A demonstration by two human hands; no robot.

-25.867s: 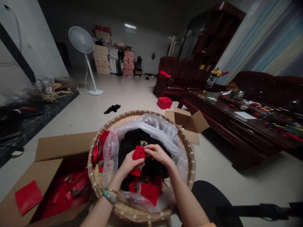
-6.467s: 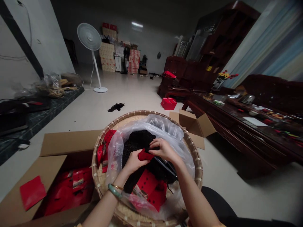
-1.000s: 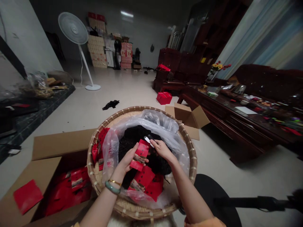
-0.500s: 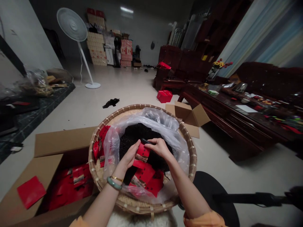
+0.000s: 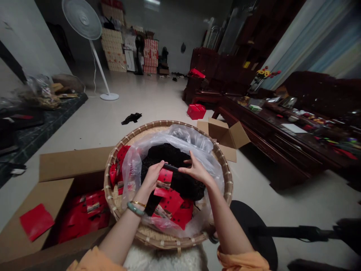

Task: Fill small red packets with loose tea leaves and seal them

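Note:
My left hand (image 5: 152, 177) is closed around the left side of a small red packet (image 5: 164, 178) with a printed picture band. A narrow black bar-shaped thing (image 5: 170, 167) lies along the packet's top edge; its exact kind I cannot make out. My right hand (image 5: 196, 170) has its fingers spread, its thumb at the bar's right end. Below both hands, a clear plastic bag (image 5: 132, 165) lines a round bamboo basket (image 5: 229, 180) and holds a dark, crinkled mass (image 5: 165, 150). More red packets (image 5: 180, 210) rest on that mass, near the front.
An opened carton (image 5: 56, 199) full of red packets stands at the left of the basket. Another opened carton (image 5: 235, 137) lies behind it at the right, beside a dark wooden table (image 5: 270, 139). A white standing fan (image 5: 100, 69) is farther back. A round black base (image 5: 254, 233) is at the right.
My right hand has loosened its pinch on the black thing, its fingers spreading apart. My left hand and the packet have shifted slightly left. The whole view has tilted a little.

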